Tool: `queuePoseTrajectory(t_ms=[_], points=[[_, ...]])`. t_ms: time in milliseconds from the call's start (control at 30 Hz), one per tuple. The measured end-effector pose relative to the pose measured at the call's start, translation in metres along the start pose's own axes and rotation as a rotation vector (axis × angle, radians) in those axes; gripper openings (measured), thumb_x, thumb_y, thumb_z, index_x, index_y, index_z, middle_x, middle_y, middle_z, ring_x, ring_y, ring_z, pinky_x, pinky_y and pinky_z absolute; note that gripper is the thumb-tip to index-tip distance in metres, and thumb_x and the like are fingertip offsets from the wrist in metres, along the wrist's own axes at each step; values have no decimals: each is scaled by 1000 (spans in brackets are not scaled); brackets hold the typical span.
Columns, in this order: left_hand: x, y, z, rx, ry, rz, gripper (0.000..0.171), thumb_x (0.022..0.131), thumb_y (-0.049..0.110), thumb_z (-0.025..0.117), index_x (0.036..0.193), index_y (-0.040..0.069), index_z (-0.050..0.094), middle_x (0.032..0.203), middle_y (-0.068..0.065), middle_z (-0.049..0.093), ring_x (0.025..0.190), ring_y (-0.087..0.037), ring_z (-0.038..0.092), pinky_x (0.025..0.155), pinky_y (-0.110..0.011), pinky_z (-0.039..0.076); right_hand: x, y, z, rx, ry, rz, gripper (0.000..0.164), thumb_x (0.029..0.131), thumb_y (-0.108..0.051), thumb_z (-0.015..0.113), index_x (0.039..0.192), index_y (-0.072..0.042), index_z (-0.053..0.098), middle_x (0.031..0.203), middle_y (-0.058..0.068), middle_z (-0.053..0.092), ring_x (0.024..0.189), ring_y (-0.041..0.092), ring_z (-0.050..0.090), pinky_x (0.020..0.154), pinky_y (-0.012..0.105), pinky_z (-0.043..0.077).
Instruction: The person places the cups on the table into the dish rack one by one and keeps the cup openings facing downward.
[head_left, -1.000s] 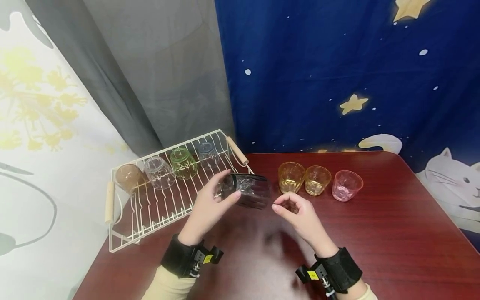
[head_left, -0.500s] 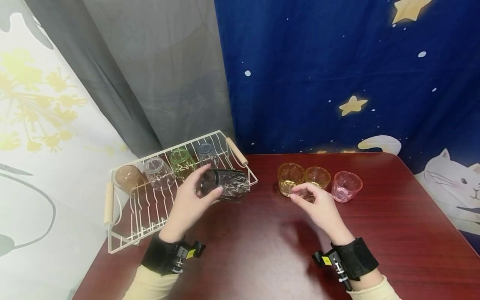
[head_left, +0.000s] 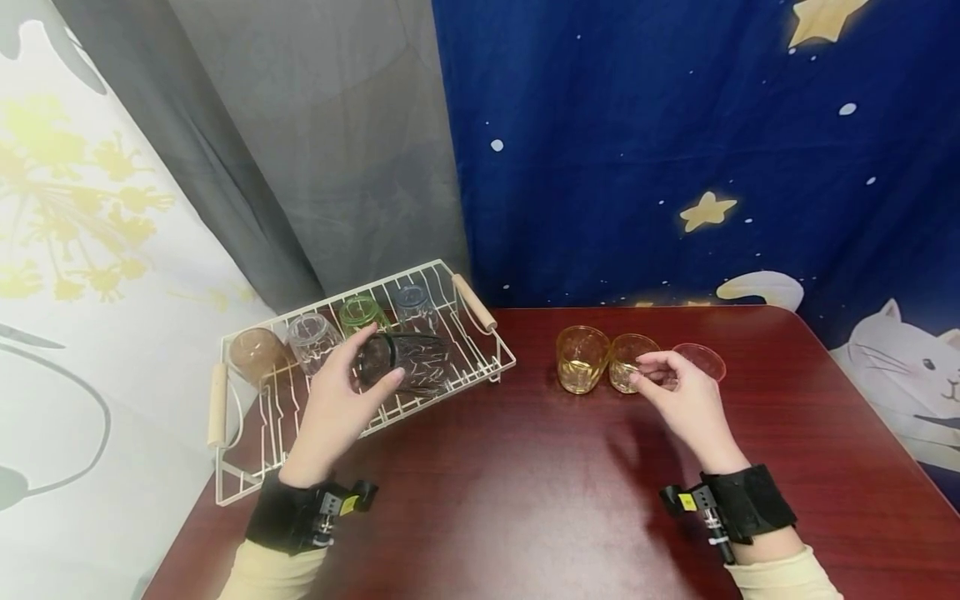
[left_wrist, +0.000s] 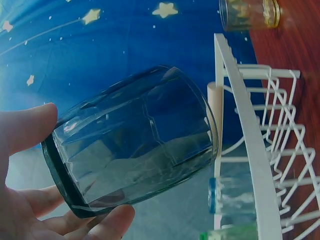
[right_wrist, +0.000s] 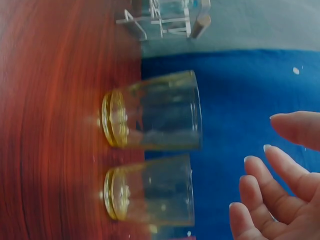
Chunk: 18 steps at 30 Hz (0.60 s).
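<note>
My left hand [head_left: 333,404] grips a dark grey drinking glass [head_left: 416,365] by its thick-based end, fingers and thumb around it. Tilted on its side, the glass is above the white wire rack, its mouth pointing right; the left wrist view shows the glass [left_wrist: 135,142] with nothing in it. On the right, my right hand [head_left: 690,408] is in front of a pink glass [head_left: 705,358], partly hiding it. Its fingers are loosely bent and hold nothing. Two yellow glasses [right_wrist: 155,112] stand upright just left of that hand, apart from the fingers in the right wrist view.
The wire rack has wooden handles [head_left: 474,302] and stands at the left of the red-brown table [head_left: 510,500]. Along its back row sit upside-down glasses: amber [head_left: 258,354], clear [head_left: 309,333], green [head_left: 362,312] and blue [head_left: 415,305]. Curtains hang behind the table.
My left hand has carried the dark glass leftward from beside the rack to above it. My right hand has moved right, from near the dark glass past the yellow glasses to the pink one.
</note>
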<state>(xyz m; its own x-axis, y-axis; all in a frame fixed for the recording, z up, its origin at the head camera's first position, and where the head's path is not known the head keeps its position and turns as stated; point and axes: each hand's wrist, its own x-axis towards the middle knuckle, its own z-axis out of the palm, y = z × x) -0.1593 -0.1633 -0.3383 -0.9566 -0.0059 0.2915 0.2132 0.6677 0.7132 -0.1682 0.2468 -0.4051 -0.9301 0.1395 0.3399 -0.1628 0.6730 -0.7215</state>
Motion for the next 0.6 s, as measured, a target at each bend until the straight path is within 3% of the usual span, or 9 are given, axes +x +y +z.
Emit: queuePoseTrajectory(t_ms=[167,400,533,600], points=[[-4,-8,-8,26,28,-27,68,87,27,74,147,16,44,142,-16,52,100,-27,62,81,-32,50,6,13,-10,-60,24,37,32,86,-22,74,110,-2,66,99,17,72,73,-23,46,67,0,39],[-7,-19,-19,91,77,-28,67,87,28,73,147,14,45,141,-17,53,91,-27,59,78,-34,47,11,27,-19,-76,1,89,38,86,-22,73,116,1,63,108,23,69,73,-25,44,62,1,43],[-10,-24,-26,120,114,-23,67,87,27,72,146,13,45,142,-20,51,109,-37,59,90,-50,48,15,38,-19,-96,1,98,39,85,-22,73,116,0,63,109,23,69,72,-26,42,64,5,43],[-11,-27,-28,128,131,-16,67,87,26,73,146,11,45,141,-22,51,121,-41,55,97,-56,45,17,44,-18,-135,20,77,37,84,-21,73,114,-1,64,107,22,69,74,-20,46,67,10,42]])
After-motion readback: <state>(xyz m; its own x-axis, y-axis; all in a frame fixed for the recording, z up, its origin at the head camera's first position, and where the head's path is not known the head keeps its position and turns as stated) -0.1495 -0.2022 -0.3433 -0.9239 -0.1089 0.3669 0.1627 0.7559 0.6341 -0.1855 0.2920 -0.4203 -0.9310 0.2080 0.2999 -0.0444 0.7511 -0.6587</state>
